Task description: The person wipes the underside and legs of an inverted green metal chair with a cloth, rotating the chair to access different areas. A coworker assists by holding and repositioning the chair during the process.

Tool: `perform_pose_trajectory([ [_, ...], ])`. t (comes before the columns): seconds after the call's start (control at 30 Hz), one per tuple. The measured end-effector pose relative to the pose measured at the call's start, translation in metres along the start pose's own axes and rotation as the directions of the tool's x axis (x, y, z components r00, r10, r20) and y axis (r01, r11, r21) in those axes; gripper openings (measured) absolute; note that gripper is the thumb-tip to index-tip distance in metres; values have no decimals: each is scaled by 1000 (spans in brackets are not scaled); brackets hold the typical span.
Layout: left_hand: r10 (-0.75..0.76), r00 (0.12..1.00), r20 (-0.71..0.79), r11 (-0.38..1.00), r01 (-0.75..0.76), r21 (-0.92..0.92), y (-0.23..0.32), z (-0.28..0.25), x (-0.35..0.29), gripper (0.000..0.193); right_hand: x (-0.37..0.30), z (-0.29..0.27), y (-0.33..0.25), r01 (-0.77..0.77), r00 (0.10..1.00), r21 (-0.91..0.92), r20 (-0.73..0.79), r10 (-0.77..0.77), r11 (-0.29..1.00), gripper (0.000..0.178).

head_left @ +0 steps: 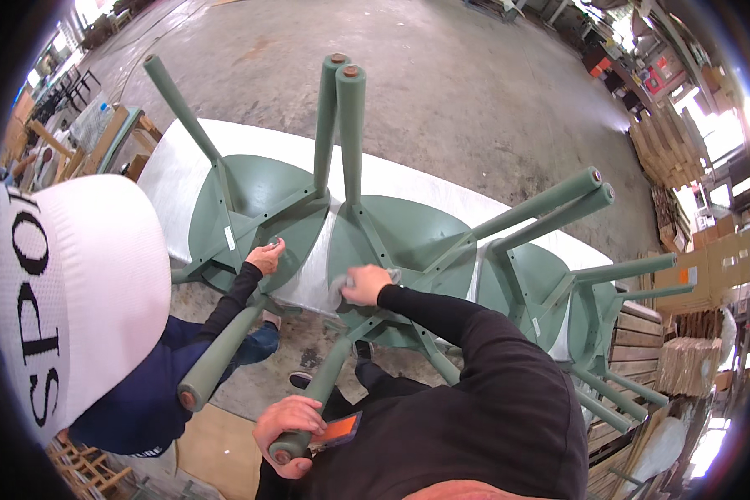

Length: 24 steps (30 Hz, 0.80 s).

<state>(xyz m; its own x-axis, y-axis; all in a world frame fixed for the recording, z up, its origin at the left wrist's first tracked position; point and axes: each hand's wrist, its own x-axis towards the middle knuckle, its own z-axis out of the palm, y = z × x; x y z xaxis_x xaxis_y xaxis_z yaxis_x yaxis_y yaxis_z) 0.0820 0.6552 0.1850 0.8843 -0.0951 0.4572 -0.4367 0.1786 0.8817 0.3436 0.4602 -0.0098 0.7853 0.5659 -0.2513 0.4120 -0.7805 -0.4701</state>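
Observation:
Several green chairs stand upside down in a row on a long white-topped table (308,282), legs pointing up. My right hand (367,285) is closed on a greyish cloth (339,287), pressed to the underside of the middle chair's seat (408,225). Low in view, my left hand (290,429) wraps round the end of that chair's near leg (329,367). A flat orange rectangle with a dark border (338,430) lies beside the left hand; whether the fingers touch it I cannot tell.
At my left, a co-worker in a white cap (108,275) and navy top has a hand (265,257) at the neighbouring upturned chair (258,175). Chair legs jut up and outward. Cardboard boxes (712,271) and stacked flat wood (637,333) stand at the right.

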Motion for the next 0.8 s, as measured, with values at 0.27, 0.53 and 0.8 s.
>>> perform_pose_trajectory([
  [0.27,66,996,-55,997,-64,46,-7,2,-2,48,73,-85,-38,12,958,71,-286,9,997,62],
  [0.53,44,991,-128,998,-37,55,-2,5,-2,47,7,28,9,420,904,-548,326,-279,723,25],
  [0.8,30,999,-33,999,-29,35,-2,-2,3,48,116,-5,19,106,983,-691,-36,-180,715,21],
])
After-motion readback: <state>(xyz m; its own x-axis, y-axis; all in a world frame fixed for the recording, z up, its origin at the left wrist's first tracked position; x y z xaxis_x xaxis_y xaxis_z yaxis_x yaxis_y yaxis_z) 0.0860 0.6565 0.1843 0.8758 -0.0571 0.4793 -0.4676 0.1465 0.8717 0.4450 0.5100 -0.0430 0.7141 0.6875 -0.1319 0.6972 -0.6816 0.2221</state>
